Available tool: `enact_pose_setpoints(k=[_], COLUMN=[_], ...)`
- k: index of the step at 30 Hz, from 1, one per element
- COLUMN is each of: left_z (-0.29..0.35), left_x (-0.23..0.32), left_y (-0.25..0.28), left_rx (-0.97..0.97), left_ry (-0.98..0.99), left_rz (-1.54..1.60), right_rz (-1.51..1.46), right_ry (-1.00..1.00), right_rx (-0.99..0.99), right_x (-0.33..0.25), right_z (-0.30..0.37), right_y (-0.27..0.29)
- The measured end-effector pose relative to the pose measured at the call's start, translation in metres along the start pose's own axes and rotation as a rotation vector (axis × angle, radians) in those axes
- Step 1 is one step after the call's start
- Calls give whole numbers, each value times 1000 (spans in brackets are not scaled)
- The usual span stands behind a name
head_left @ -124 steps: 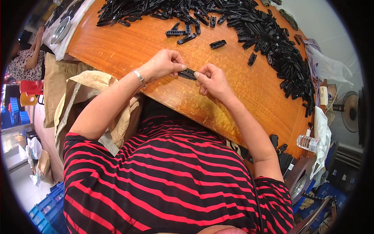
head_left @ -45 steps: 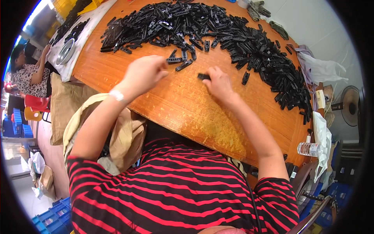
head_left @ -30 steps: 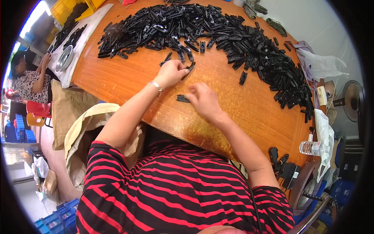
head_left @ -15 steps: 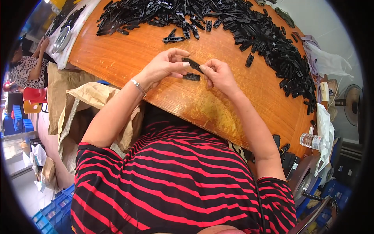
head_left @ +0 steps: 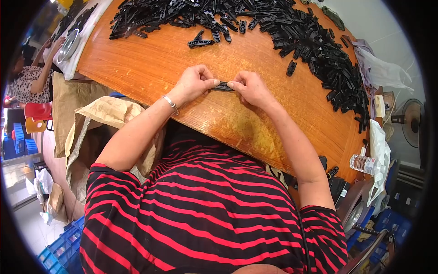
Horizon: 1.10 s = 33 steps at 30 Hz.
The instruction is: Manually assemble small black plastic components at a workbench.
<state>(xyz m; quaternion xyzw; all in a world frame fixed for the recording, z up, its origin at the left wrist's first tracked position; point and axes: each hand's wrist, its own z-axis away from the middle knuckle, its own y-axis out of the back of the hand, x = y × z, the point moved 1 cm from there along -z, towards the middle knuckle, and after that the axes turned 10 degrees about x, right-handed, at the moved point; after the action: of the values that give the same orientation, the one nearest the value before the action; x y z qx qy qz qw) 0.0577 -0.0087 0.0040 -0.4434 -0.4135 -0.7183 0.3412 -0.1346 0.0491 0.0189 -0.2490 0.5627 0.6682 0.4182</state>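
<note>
A small, long black plastic part (head_left: 223, 86) lies between my two hands, low over the wooden table (head_left: 150, 59). My left hand (head_left: 195, 83) pinches its left end, thumb on top. At its other end, my right hand (head_left: 252, 88) is closed with the thumb pressed on the part. Whether it is one piece or two put together, I cannot tell. Beyond my hands spreads a big heap of similar black plastic parts (head_left: 315, 50), curving from the far left round to the right. One slotted black piece (head_left: 200, 43) sits at the heap's near edge.
An open brown paper sack (head_left: 109, 107) stands by the table's left edge. At the right edge are a clear plastic bottle (head_left: 362, 164) and a white plastic bag (head_left: 381, 155). A fan (head_left: 412, 122) stands farther right. Another person (head_left: 34, 82) works at the far left.
My left hand has come down and closed on the left end of the black part. The dark piece held up between my hands and the one below it now appear together at my thumbs.
</note>
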Motion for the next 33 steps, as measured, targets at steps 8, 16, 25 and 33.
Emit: enact_pose_setpoints(k=[8,16,25,33], left_z=[-4,-3,32,136], left_x=[19,15,32,95], left_y=[3,3,8,115], left_rx=[-74,-40,-217,93], left_ry=[113,20,157,-196], left_rz=[-200,-397,-63,109], right_rz=[50,62,-273,241], right_ry=[-153,-60,73,8], right_rx=[-146,-90,22,529], right_x=[-15,-3,-5,44], right_z=[-11,-11,31,23], right_y=[8,7,13,103])
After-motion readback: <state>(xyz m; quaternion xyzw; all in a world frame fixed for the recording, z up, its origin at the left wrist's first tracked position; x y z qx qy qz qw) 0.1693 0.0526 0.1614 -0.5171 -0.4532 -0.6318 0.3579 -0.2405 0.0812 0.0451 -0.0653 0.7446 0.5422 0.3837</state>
